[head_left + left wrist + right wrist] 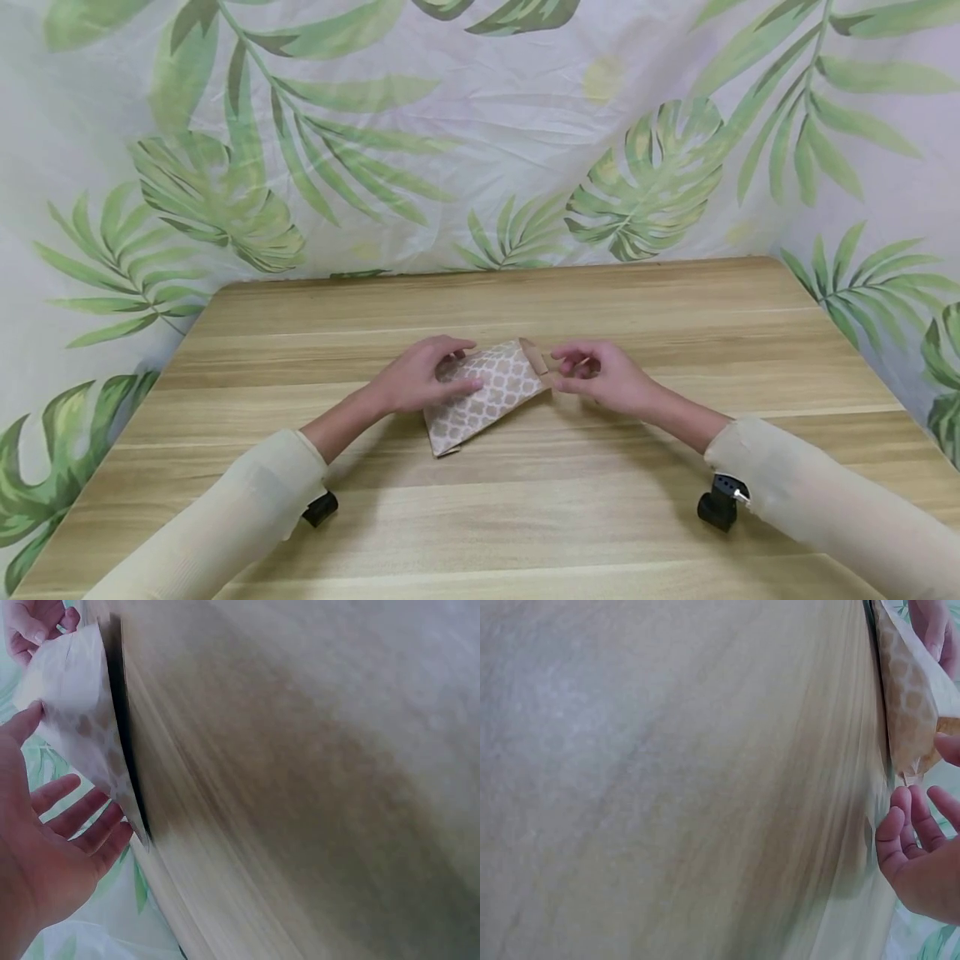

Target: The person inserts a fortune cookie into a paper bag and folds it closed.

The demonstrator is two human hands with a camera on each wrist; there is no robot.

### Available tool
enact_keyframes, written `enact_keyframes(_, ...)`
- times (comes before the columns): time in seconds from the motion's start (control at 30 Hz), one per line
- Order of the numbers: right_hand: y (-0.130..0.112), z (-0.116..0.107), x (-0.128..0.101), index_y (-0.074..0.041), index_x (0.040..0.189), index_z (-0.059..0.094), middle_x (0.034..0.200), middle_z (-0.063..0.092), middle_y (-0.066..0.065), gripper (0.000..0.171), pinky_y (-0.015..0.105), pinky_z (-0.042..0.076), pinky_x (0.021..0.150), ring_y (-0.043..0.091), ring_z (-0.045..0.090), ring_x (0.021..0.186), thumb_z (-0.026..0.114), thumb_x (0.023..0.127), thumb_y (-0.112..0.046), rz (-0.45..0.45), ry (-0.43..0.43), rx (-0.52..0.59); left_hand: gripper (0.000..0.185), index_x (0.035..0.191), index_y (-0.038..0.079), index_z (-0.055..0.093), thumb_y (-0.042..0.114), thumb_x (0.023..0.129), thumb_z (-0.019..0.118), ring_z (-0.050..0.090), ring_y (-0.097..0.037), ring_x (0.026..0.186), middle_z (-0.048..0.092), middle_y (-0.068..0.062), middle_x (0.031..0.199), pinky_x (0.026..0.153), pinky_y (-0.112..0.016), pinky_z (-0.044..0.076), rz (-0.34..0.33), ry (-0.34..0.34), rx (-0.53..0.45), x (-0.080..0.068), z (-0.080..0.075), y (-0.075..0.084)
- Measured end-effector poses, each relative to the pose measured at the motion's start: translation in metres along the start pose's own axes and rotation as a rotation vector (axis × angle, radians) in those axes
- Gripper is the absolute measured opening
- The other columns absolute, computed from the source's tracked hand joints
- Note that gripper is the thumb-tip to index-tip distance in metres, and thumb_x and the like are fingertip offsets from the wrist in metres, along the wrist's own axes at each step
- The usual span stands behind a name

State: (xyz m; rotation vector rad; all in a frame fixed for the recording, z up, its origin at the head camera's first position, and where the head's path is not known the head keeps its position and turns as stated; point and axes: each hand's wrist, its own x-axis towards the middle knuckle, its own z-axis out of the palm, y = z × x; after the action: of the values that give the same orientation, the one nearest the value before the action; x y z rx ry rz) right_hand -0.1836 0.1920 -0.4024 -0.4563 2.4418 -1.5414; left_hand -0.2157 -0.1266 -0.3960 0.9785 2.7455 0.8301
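A tan paper bag [487, 387] with a white lattice pattern lies slanted on the wooden table, its plain brown end to the right. My left hand [420, 379] is over its left part, the thumb on the patterned face and the fingers by the far edge. In the left wrist view the fingers of this hand [60, 847] are spread and fairly straight. Beside the brown end is my right hand [607, 375], fingers loosely bent with a gap to the thumb. The right wrist view shows these fingers [922, 832] close to the bag's tip [911, 761]; whether they touch cannot be told.
The wooden table [480, 533] reaches back to a hanging cloth [517, 150] printed with green leaves. Black wrist cameras hang below both pale sleeves, one at the left [321, 508] and one at the right [718, 507].
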Motion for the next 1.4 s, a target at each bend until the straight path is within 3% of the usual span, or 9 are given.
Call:
enact_keyframes(0.2, -0.001, 0.002, -0.003, 0.015, 0.129, 0.06, 0.107, 0.07, 0.023, 0.042, 0.021, 0.056, 0.073, 0.018, 0.067, 0.089, 0.074, 0.092, 0.001, 0.018, -0.017, 0.019, 0.066, 0.144, -0.002, 0.057, 0.04, 0.096, 0.073, 0.064, -0.029, 0.111, 0.068, -0.017, 0.125, 0.099, -0.048, 0.052, -0.02, -0.014, -0.031, 0.0, 0.0, 0.0)
enact_keyframes(0.43, -0.005, 0.005, -0.003, 0.019, 0.136, 0.053, 0.116, 0.071, 0.027, 0.048, 0.025, 0.058, 0.072, 0.025, 0.072, 0.095, 0.07, 0.097, -0.003, 0.062, -0.043, 0.04, 0.065, 0.142, -0.004, 0.058, 0.036, 0.094, 0.077, 0.063, -0.019, 0.09, 0.069, -0.015, 0.116, 0.082, -0.037, 0.054, -0.026, -0.009, -0.076, 0.001, 0.001, 0.002)
enact_keyframes(0.67, -0.007, 0.008, 0.002, 0.018, 0.137, 0.052, 0.116, 0.072, 0.026, 0.049, 0.025, 0.055, 0.064, 0.027, 0.073, 0.093, 0.07, 0.097, -0.005, 0.068, -0.058, 0.067, 0.07, 0.148, -0.006, 0.049, 0.032, 0.096, 0.076, 0.065, -0.017, 0.087, 0.068, -0.018, 0.116, 0.077, -0.032, 0.054, -0.089, -0.039, -0.178, 0.0, -0.001, 0.005)
enact_keyframes(0.9, -0.008, 0.01, 0.008, 0.017, 0.14, 0.051, 0.116, 0.072, 0.024, 0.051, 0.025, 0.053, 0.061, 0.023, 0.071, 0.09, 0.069, 0.098, -0.005, 0.106, -0.055, 0.092, 0.076, 0.155, -0.003, 0.039, 0.024, 0.096, 0.077, 0.068, -0.021, 0.089, 0.062, -0.023, 0.128, 0.066, -0.034, 0.06, -0.201, -0.081, -0.352, -0.001, -0.001, 0.009)
enact_keyframes(1.13, -0.01, 0.013, 0.016, 0.015, 0.14, 0.052, 0.115, 0.071, 0.024, 0.054, 0.026, 0.054, 0.062, 0.018, 0.071, 0.086, 0.073, 0.096, -0.008, 0.133, -0.029, 0.105, 0.079, 0.158, -0.006, 0.031, 0.018, 0.097, 0.075, 0.069, -0.022, 0.073, 0.058, -0.024, 0.13, 0.064, -0.036, 0.06, -0.288, -0.122, -0.528, 0.0, 0.001, 0.015)
enact_keyframes(1.4, -0.01, 0.013, 0.023, 0.015, 0.144, 0.047, 0.121, 0.067, 0.027, 0.057, 0.027, 0.056, 0.064, 0.014, 0.067, 0.08, 0.071, 0.098, -0.01, 0.167, -0.018, 0.113, 0.077, 0.158, -0.005, 0.033, 0.021, 0.098, 0.074, 0.069, -0.02, 0.074, 0.063, -0.019, 0.119, 0.062, -0.031, 0.055, -0.309, -0.097, -0.505, 0.005, 0.006, 0.019)
